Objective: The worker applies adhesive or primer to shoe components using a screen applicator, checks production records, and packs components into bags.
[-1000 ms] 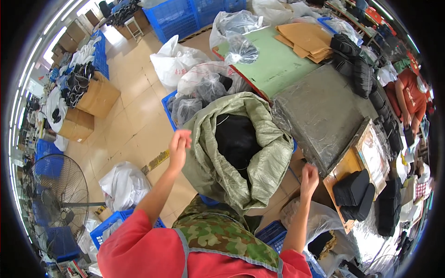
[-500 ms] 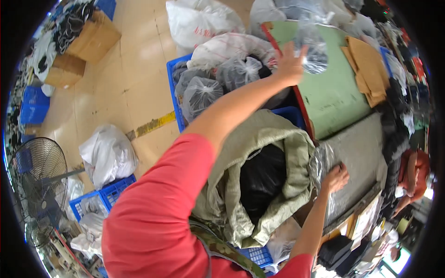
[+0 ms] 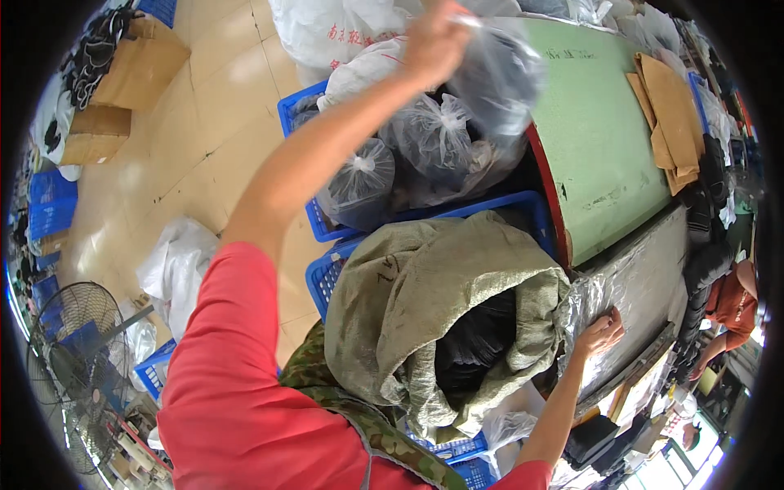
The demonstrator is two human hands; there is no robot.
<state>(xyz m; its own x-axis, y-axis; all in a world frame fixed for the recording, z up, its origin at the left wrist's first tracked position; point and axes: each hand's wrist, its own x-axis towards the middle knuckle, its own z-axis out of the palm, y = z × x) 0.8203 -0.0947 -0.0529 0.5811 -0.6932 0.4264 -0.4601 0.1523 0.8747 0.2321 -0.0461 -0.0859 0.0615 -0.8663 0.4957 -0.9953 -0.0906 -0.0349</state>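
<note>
At the top of the view, my left hand point(image 3: 437, 45) is closed on the gathered end of a clear plastic bag point(image 3: 498, 82) with dark contents. The bag hangs between the blue crate of bagged goods and the green tabletop. My right hand point(image 3: 601, 332) has its fingers curled against a loose, clear empty plastic bag point(image 3: 596, 298) lying on the grey work surface point(image 3: 641, 269). Between my arms stands an olive woven sack point(image 3: 441, 261) with its mouth rolled open. Black plastic point(image 3: 478, 335) shows inside it.
Clear bags with dark contents point(image 3: 359, 188) fill a blue crate point(image 3: 314, 219) beyond the sack. The green tabletop point(image 3: 600, 122) has a red edge and folded brown cardboard point(image 3: 674, 114). A fan point(image 3: 73, 367) stands at left; another person point(image 3: 735, 302) is at far right.
My left hand has moved left and up from the green tabletop, carrying the filled clear bag off it toward the crate. My right hand stays by the plastic on the grey surface.
</note>
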